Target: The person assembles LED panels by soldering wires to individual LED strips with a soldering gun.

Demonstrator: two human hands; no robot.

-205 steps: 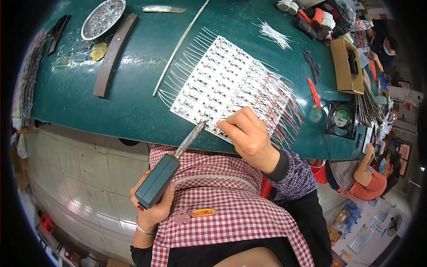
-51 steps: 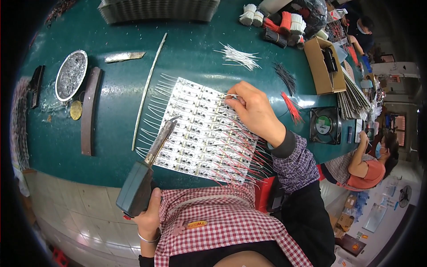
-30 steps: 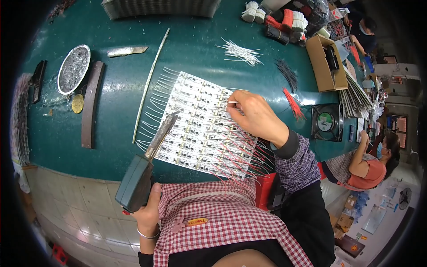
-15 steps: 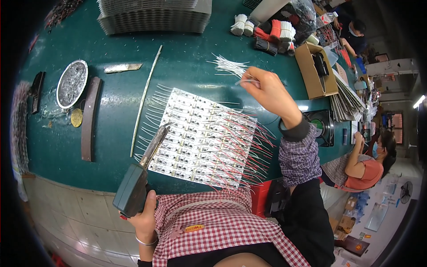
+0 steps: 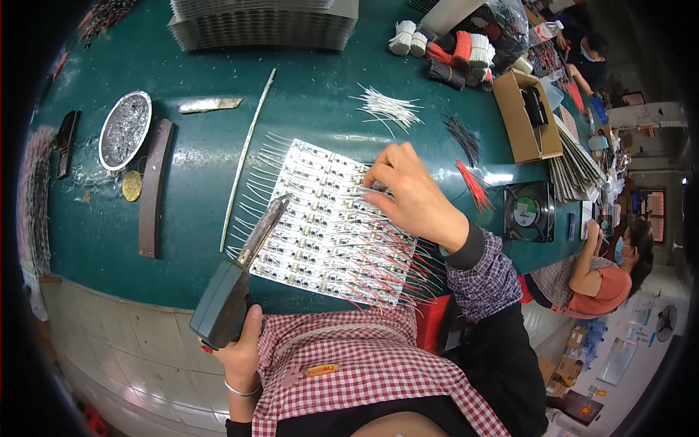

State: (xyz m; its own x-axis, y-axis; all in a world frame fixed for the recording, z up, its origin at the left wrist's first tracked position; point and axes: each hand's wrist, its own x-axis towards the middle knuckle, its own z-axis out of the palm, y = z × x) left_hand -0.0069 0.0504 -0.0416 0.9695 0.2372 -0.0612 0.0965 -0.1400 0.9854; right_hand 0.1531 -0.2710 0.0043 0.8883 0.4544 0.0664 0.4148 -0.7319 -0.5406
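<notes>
My left hand (image 5: 244, 351) is closed around the handle of a dark green soldering gun (image 5: 220, 302). Its long, darkened tip reaches over the left side of a white panel of small circuit boards (image 5: 309, 178). Pale wires stick out along the panel's left edge, and red and white ones fan out on its right. Above the panel's upper right part, my right hand (image 5: 415, 193) pinches a thin white wire (image 5: 358, 189) between thumb and fingers; part of the wire is hidden. Loose white wires (image 5: 393, 108) lie beyond that hand, with black wires (image 5: 464, 138) and red wires (image 5: 475, 187) to its right.
On the left are a bowl of greyish scraps (image 5: 125, 132), a yellow round pad (image 5: 132, 186), a brown bar (image 5: 154, 193) and a thin stick (image 5: 248, 156). Rightward stand a fan (image 5: 528, 211) and a cardboard box (image 5: 510, 109). Stacked panels (image 5: 262, 33) sit behind. Two people work at right.
My right hand has come down and left from the loose white wires to the panel, carrying a wire. The left hand keeps its hold on the soldering gun. The view has shifted slightly.
</notes>
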